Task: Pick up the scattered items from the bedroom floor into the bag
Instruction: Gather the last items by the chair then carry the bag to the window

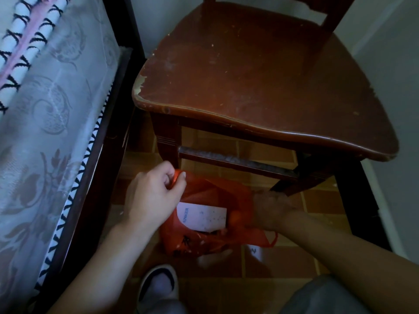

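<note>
A: State of the fingers?

B: The left hand (154,196) pinches a gathered handle of the red bag (204,241) between thumb and curled fingers (179,177), holding the mouth up. The right hand (272,209) is at the opposite rim, blurred; whether its fingers grip the plastic or reach inside, I cannot tell

A: Where is the bag?

B: On the tiled floor (283,264), between the two hands, just in front of the wooden chair (260,75) and beside the bed (45,109). A white box (201,217) lies inside, below the left fingers

A: Procedure for this step?

B: Keep the left pinch high so the mouth stays open. Spread the opposite rim with the right fingers before loading. Judgement: thin plastic will sag shut if either side is released

A: Appearance of the bag?

B: Thin, crumpled, translucent red plastic with dark printed characters on the near side. A white paper scrap (255,251) lies on the floor just past the right fingers, probably the next item
</note>
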